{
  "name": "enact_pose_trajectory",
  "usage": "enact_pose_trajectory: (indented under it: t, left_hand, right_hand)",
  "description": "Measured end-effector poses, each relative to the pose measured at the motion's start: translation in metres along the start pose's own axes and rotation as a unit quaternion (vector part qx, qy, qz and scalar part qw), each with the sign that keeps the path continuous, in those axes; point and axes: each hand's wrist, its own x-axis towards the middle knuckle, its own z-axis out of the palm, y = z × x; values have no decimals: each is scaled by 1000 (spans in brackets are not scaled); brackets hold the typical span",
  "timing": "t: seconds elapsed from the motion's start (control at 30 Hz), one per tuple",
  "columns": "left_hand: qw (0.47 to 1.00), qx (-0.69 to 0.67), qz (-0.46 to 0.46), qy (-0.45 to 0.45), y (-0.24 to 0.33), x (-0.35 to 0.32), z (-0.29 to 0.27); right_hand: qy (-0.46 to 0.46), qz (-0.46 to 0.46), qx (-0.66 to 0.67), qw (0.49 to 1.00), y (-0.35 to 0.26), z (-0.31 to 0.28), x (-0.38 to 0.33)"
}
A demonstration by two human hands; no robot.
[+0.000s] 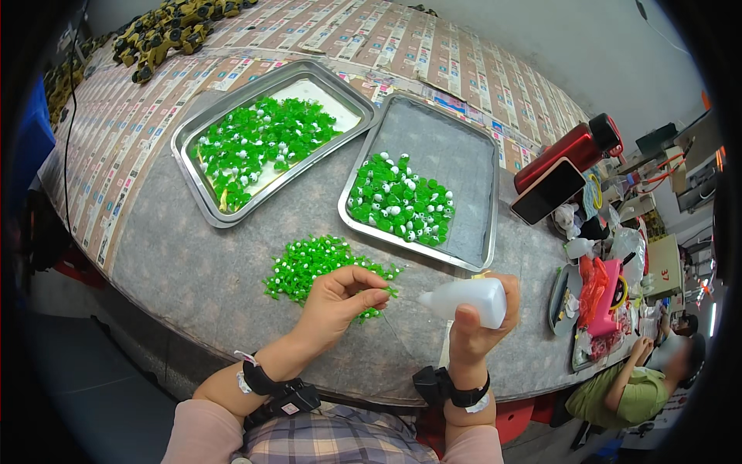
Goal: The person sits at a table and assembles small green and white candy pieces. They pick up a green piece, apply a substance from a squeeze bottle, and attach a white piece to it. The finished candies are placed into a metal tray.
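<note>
Pinching a small green piece [393,292] between finger and thumb, the left hand [334,305], from where I stand, faces the nozzle [428,298] of a white bottle [471,296] that the right hand [473,342] grips, near the green pile [305,267] on the desk [193,286].

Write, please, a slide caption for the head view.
Left hand pinches a small green piece; right hand holds a white bottle near two metal trays.

A person's left hand [336,301] pinches a small green piece [392,292] near the tip of a white squeeze bottle [473,298] gripped in the right hand [473,345]. Beyond, a green pile [313,263] lies before 2 metal trays [440,143] of green-and-white parts [400,201], with a smartphone [549,191] beside a red flask [568,151].
</note>
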Motion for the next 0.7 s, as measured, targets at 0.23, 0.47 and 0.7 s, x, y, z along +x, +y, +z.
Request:
enact_pose_trajectory:
  t: [0.23, 0.47, 0.7]
  left_hand:
    - [999, -18, -2, 38, 0, 2, 3]
    - [998, -46, -7, 34, 0, 1, 2]
    - [998, -46, -10, 32, -1, 1, 0]
  right_hand:
    - [74, 92, 6, 993, 10, -33, 30]
    - [1, 198, -52, 979, 78, -96, 37]
    - [91, -23, -447, 890, 102, -113, 31]
